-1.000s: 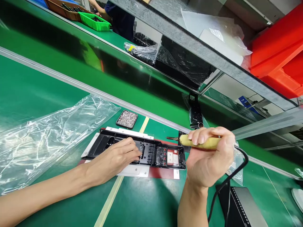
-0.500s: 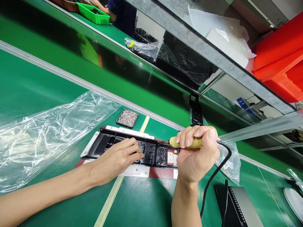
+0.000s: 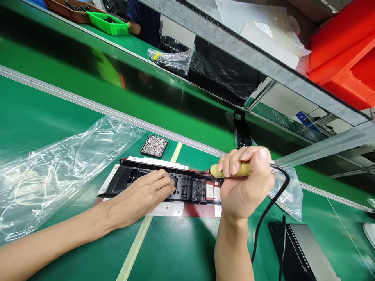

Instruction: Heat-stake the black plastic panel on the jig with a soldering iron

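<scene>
A long black plastic part (image 3: 183,186) lies in a fixture with white and dark red edges (image 3: 168,209). My left hand (image 3: 148,195) rests over its left half, fingers bent and close together on the part; whatever may be under the fingertips is hidden. My right hand (image 3: 246,179) is wrapped round the yellow handle of a soldering iron (image 3: 216,170). The iron's thin metal tip points left, at the far edge of the black part, right of my left fingers. A black cable runs down from the handle.
Beyond the fixture is a small tray of metal pieces (image 3: 154,146). Clear plastic film (image 3: 67,168) lies at the left, a black and grey device (image 3: 304,249) at lower right. A metal shelf beam (image 3: 263,58) crosses above; a person (image 3: 143,23) stands behind.
The iron's tip has shifted slightly up and back, toward the part's far edge. My left fingers have drawn closer together. The whole view has shifted a little.
</scene>
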Action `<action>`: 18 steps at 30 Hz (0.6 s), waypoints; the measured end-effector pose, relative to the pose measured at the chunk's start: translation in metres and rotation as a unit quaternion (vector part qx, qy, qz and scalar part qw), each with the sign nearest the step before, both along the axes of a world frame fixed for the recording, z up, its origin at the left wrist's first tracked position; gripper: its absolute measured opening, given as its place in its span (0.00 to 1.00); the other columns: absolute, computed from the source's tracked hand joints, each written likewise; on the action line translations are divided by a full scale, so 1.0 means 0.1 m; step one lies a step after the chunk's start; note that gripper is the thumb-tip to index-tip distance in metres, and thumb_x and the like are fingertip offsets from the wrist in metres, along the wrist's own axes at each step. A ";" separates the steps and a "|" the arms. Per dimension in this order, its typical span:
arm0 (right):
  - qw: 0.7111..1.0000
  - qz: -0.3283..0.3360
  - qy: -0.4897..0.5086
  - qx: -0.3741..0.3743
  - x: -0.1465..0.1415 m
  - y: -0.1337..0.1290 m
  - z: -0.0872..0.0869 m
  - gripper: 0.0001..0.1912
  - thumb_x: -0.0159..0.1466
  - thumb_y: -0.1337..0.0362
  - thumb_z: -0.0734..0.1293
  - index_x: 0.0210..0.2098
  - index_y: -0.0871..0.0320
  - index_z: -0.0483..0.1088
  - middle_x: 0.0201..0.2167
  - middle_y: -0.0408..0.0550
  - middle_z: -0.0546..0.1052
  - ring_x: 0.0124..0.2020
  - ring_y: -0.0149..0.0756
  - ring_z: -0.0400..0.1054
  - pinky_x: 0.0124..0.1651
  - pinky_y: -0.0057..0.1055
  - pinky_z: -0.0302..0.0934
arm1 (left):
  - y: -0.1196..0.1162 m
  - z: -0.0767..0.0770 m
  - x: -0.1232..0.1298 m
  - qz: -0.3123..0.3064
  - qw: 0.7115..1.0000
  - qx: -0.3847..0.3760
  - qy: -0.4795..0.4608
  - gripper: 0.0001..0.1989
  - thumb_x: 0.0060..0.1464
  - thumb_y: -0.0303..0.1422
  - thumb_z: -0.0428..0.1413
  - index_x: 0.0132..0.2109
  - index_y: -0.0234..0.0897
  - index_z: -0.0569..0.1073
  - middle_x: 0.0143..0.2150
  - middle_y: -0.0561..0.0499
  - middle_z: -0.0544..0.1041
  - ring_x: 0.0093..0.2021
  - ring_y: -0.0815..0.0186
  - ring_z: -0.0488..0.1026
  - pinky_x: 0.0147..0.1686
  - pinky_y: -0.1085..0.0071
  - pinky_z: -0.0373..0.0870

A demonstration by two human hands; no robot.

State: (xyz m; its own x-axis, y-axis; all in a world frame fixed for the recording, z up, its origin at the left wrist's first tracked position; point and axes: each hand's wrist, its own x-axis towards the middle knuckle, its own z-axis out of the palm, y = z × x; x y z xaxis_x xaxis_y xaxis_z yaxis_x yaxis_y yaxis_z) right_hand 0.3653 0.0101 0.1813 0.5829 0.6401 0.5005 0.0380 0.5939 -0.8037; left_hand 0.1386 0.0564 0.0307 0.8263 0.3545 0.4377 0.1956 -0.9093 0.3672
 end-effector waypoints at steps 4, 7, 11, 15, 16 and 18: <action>1.000 0.007 0.005 0.001 0.00 -0.01 0.00 0.21 0.80 0.53 0.74 0.32 0.53 0.68 0.21 0.34 0.66 0.19 0.27 0.62 0.23 0.26 0.61 | -0.02 0.05 0.01 0.006 0.999 0.044 0.007 0.14 0.83 0.19 0.50 0.59 0.34 0.79 0.53 0.43 0.82 0.52 0.55 0.73 0.48 0.57 0.70; 1.000 0.010 0.010 0.003 0.00 -0.02 -0.01 0.20 0.80 0.55 0.73 0.32 0.53 0.69 0.21 0.34 0.66 0.19 0.27 0.62 0.24 0.26 0.62 | -0.03 0.06 0.00 0.016 0.997 0.072 0.024 0.18 0.78 0.16 0.51 0.61 0.35 0.80 0.56 0.41 0.83 0.55 0.54 0.75 0.50 0.56 0.72; 1.000 0.019 0.017 0.003 -0.02 -0.01 -0.01 0.20 0.79 0.55 0.74 0.32 0.53 0.70 0.20 0.35 0.67 0.18 0.28 0.62 0.23 0.26 0.63 | -0.07 0.06 -0.06 0.030 0.997 0.072 0.021 0.20 0.78 0.16 0.50 0.67 0.34 0.78 0.63 0.40 0.83 0.60 0.53 0.76 0.56 0.56 0.74; 1.000 0.020 0.011 -0.005 -0.05 0.00 -0.02 0.23 0.79 0.52 0.76 0.32 0.53 0.69 0.19 0.34 0.65 0.18 0.27 0.60 0.23 0.26 0.64 | -0.11 0.06 -0.14 0.043 0.995 0.086 0.005 0.19 0.82 0.20 0.48 0.68 0.35 0.77 0.62 0.41 0.83 0.61 0.53 0.75 0.59 0.57 0.74; 1.000 0.022 0.010 -0.007 -0.06 0.00 -0.02 0.23 0.79 0.51 0.76 0.31 0.53 0.69 0.19 0.33 0.65 0.17 0.27 0.59 0.22 0.26 0.63 | -0.12 0.05 -0.14 0.042 0.995 0.093 0.005 0.19 0.83 0.20 0.48 0.68 0.35 0.78 0.62 0.42 0.83 0.61 0.53 0.75 0.59 0.57 0.73; 0.999 0.037 0.015 -0.007 -0.09 0.01 -0.03 0.24 0.78 0.51 0.76 0.30 0.53 0.68 0.18 0.33 0.64 0.16 0.26 0.58 0.22 0.26 0.63 | -0.14 0.02 -0.15 0.044 0.994 0.102 0.007 0.19 0.83 0.20 0.47 0.68 0.35 0.78 0.62 0.42 0.83 0.61 0.53 0.75 0.59 0.56 0.73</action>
State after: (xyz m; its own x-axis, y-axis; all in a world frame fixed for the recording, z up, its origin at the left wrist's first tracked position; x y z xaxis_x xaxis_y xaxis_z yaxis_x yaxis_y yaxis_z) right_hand 0.3563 0.0110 0.1786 0.5486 0.6887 0.4741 -0.0290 0.5824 -0.8124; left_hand 0.1241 0.0427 0.0327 0.8026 0.3298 0.4970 0.2804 -0.9441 0.1736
